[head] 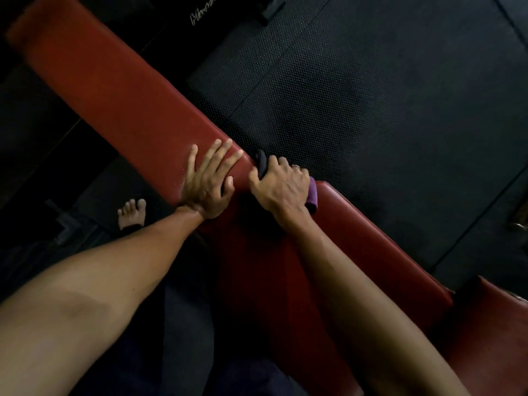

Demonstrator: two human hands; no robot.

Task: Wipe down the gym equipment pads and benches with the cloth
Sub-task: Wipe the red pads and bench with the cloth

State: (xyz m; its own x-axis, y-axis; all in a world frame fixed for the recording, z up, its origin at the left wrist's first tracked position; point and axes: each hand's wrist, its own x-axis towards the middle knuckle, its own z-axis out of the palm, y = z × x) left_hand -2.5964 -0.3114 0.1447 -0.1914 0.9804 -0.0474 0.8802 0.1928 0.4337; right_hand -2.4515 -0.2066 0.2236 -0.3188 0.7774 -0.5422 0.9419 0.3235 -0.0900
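Note:
A long red back pad (114, 90) runs from the upper left down to the middle, where it meets a red seat pad (357, 238). My left hand (208, 181) lies flat on the near end of the back pad, fingers spread, thumb hooked over its edge. My right hand (281, 184) grips a black handle (261, 162) at the joint between the two pads. A purple cloth (313, 194) pokes out from under that hand's palm, bunched against the seat pad.
Black textured rubber floor mats (371, 95) cover the ground to the right. A dark machine frame with white lettering (204, 15) stands at the top. My bare foot (133, 212) stands on the floor left of the bench. Another red pad (497, 332) sits at the lower right.

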